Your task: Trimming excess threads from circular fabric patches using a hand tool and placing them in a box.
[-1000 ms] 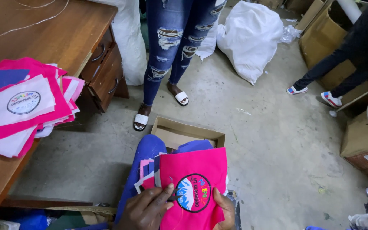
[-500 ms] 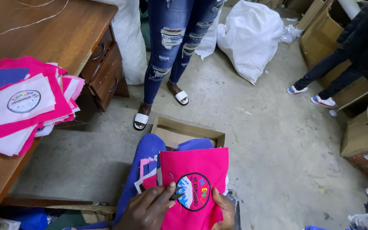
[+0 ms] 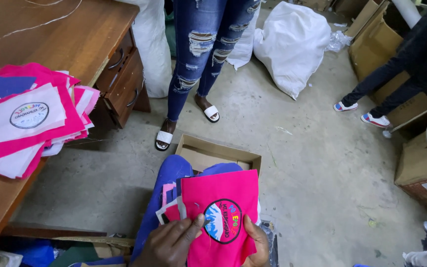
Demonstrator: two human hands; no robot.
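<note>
Hands meet at the bottom centre of the head view: the left hand (image 3: 171, 242) and right hand (image 3: 257, 241) each pinch an edge of a pink fabric square (image 3: 223, 207) bearing a round emblem, over more squares on the lap. A fabric stack (image 3: 25, 118) sits on the wooden desk (image 3: 75, 39) at left; an open cardboard box (image 3: 217, 152) lies mid-frame.

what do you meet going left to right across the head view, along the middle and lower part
pile of pink and white fabric squares → wooden desk drawers → white sandal → open cardboard box → white sack → brown carton
</note>
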